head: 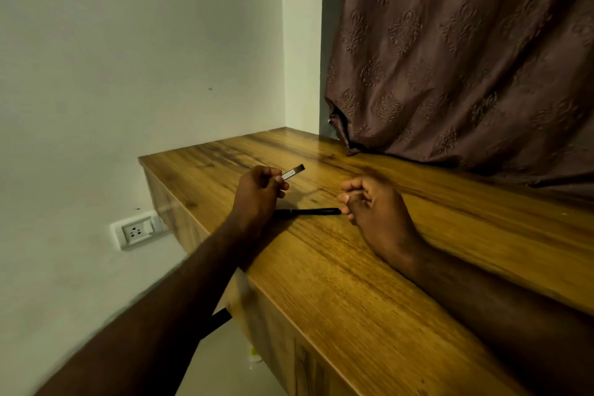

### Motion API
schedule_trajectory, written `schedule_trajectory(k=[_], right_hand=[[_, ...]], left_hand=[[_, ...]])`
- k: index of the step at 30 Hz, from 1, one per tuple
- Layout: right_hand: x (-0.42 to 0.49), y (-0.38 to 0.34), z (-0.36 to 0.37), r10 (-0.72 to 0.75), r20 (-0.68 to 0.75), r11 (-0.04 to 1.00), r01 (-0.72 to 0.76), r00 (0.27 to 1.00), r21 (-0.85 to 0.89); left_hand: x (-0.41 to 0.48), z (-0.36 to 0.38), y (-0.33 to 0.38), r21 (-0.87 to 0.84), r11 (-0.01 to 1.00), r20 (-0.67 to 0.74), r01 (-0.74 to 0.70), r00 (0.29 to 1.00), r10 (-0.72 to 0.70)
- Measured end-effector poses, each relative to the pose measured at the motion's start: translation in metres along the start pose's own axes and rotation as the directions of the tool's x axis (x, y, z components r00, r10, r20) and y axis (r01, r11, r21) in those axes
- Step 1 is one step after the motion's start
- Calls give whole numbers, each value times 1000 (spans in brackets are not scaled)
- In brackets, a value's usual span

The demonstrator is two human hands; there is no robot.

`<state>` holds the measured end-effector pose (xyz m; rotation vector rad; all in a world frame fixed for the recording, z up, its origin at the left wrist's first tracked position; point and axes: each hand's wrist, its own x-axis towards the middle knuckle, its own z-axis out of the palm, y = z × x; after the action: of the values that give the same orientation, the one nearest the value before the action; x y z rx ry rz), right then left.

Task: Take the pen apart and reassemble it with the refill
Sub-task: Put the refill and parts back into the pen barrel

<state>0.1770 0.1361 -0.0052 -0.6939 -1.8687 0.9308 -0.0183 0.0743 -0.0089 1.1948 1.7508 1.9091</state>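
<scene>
Fingers (pixel 346 199) of right hand (pixel 377 204) on pen (pixel 305 211) end, axis left-right.

A long wood-grain table (pixel 321 267) runs from the frame's centre down to the lower right. A slim black pen barrel (pixel 307 211) lies flat on it at centre, roughly level across the frame. The right hand (pixel 369 202) and its forearm rest on the tabletop, curled fingers (pixel 345 210) closing on the barrel's right end. At upper right, the hem of a brown curtain (pixel 450 74) sits on the far edge.

Silver pen piece (pixel 292 172) in left hand (pixel 257 193)
</scene>
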Motion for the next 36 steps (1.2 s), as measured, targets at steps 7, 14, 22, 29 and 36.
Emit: schedule_trajectory(k=[7, 14, 22, 29, 36], right_hand=[[-3, -1, 1, -116, 63, 972, 126, 991, -196], [-3, 0, 0, -99, 69, 973, 111, 993, -203], [-3, 1, -2, -107, 35, 973, 112, 994, -201], [10, 9, -35, -56, -218, 982, 15, 974, -186], [16, 31, -53, 168, -192, 922, -223, 967, -317]], left_hand=[[41, -7, -20, 182, 975, 203, 128, 965, -165], [46, -5, -29, 350, 936, 135, 50, 985, -103], [25, -17, -7, 280, 959, -11, 36, 999, -35], [-19, -18, 8, 125, 977, 240, 170, 951, -196], [-14, -15, 5, 588, 768, 387, -255, 922, 10]])
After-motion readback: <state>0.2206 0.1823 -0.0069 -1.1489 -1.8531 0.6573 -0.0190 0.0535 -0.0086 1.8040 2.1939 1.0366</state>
